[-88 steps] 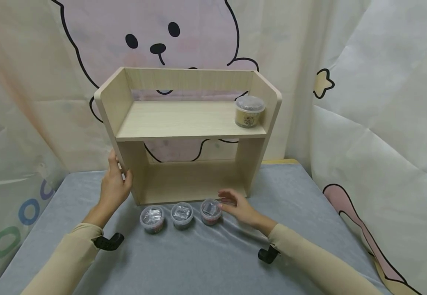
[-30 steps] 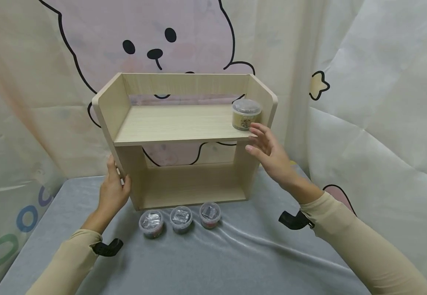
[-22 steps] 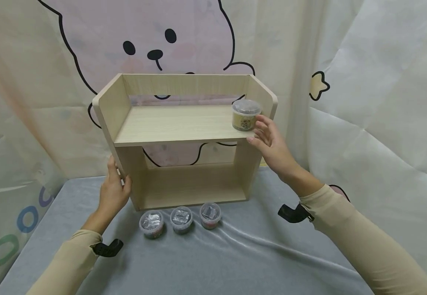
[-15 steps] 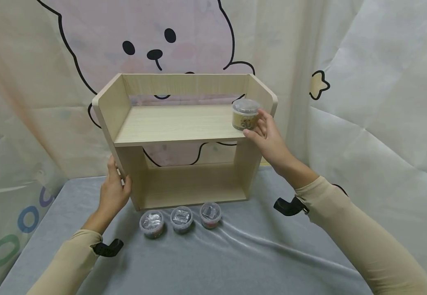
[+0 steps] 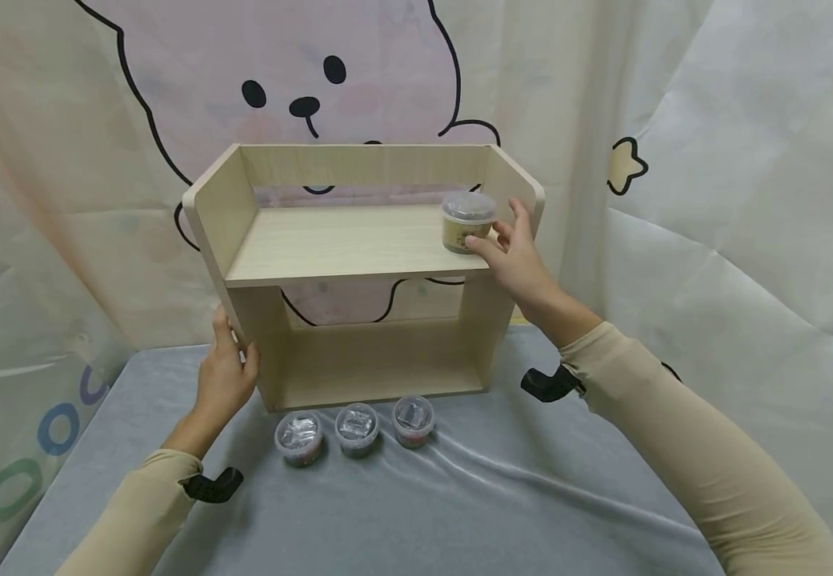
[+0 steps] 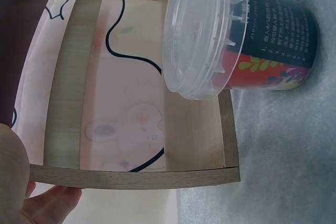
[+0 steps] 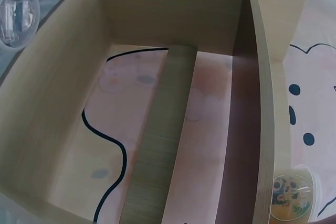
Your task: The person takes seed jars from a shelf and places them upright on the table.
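Observation:
A pale wooden two-tier shelf (image 5: 358, 244) stands on the table. My left hand (image 5: 225, 380) grips its left side panel, fingers behind and thumb in front. At the right end of the upper board sits a clear-lidded plastic tub (image 5: 467, 220) with a yellowish label. My right hand (image 5: 520, 264) holds it low on the right, thumb at the front and fingers at its side, index finger raised away. The same tub shows at the lower right of the right wrist view, its transparent base (image 7: 293, 198) facing the camera.
Three smaller lidded tubs, left (image 5: 299, 436), middle (image 5: 357, 428) and right (image 5: 413, 420), stand in a row before the shelf on a grey-blue cloth (image 5: 459, 512). One looms close in the left wrist view, its label (image 6: 273, 40) dark and red. A printed curtain (image 5: 387, 80) hangs behind.
My right hand has gone from the right small tub up to the upper board and taken hold of the yellowish tub, which has shifted slightly left. The left hand stays on the shelf.

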`<state>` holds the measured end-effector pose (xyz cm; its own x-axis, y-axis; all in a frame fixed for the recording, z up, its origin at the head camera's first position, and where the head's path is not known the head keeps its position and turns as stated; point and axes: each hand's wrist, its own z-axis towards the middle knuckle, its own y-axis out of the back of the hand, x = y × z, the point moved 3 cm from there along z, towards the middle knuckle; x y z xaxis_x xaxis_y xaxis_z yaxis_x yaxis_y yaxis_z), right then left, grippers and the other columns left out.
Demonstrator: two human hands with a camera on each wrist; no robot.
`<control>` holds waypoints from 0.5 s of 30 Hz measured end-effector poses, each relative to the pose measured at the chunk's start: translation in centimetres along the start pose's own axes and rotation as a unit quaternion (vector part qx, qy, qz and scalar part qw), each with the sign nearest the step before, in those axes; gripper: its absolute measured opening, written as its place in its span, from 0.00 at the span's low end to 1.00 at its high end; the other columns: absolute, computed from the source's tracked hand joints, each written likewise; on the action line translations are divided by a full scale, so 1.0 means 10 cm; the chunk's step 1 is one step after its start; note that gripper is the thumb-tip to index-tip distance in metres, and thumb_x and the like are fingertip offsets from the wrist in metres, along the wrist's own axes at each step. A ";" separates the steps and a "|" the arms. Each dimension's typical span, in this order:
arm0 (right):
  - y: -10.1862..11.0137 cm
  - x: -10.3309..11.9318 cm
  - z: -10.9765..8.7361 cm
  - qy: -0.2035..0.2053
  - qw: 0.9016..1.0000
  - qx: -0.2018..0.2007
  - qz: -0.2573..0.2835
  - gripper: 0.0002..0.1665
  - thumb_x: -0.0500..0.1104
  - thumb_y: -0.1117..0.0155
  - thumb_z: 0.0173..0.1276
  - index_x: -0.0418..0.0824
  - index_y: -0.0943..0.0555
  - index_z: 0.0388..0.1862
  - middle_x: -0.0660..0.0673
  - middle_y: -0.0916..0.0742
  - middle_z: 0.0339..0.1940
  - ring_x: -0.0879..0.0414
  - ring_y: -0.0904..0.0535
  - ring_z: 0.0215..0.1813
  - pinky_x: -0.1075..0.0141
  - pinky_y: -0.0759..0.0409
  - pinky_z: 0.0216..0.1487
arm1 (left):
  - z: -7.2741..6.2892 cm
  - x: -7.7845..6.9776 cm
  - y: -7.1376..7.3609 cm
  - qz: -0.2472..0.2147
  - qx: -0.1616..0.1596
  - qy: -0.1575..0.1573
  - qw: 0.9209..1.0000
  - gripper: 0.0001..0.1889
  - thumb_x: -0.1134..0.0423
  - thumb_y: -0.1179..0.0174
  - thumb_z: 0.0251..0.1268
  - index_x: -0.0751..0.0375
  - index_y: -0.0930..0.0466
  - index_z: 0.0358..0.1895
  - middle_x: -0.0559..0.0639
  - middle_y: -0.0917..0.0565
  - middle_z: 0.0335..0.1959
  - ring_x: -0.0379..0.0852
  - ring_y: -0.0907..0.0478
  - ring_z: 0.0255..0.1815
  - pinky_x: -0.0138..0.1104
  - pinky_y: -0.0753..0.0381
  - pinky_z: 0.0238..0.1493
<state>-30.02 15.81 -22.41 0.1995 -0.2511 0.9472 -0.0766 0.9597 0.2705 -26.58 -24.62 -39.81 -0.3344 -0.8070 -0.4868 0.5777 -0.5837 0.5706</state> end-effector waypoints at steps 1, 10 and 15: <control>0.00 -0.01 0.01 0.000 1.000 0.000 -0.007 0.57 0.50 0.41 0.73 0.53 0.71 0.83 0.35 0.53 0.85 0.42 0.61 0.87 0.51 0.55 0.85 | 0.00 0.00 0.00 -0.001 -0.001 -0.001 1.000 0.39 0.75 0.45 0.67 0.57 0.54 0.77 0.76 0.22 0.52 0.76 0.17 0.40 0.62 0.24 0.31; -0.01 0.01 0.26 0.005 1.000 0.002 -0.014 0.58 0.51 0.39 0.72 0.49 0.67 0.84 0.37 0.50 0.85 0.45 0.56 0.86 0.55 0.53 0.85 | 0.01 0.00 0.00 -0.003 -0.001 0.005 1.000 0.39 0.74 0.45 0.67 0.56 0.54 0.77 0.75 0.22 0.52 0.76 0.17 0.40 0.62 0.24 0.31; -0.01 -0.01 0.36 -0.002 1.000 0.005 -0.017 0.56 0.51 0.39 0.73 0.47 0.65 0.84 0.38 0.46 0.84 0.47 0.51 0.85 0.55 0.49 0.84 | 0.00 0.00 -0.01 0.001 0.004 0.007 1.000 0.39 0.74 0.45 0.67 0.56 0.55 0.77 0.74 0.22 0.51 0.75 0.18 0.38 0.62 0.25 0.30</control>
<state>-33.59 15.26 -21.92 0.1989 -0.2835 0.9381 -0.0799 0.9494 0.3038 -26.63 -24.57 -39.87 -0.3224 -0.8068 -0.4952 0.5717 -0.5829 0.5774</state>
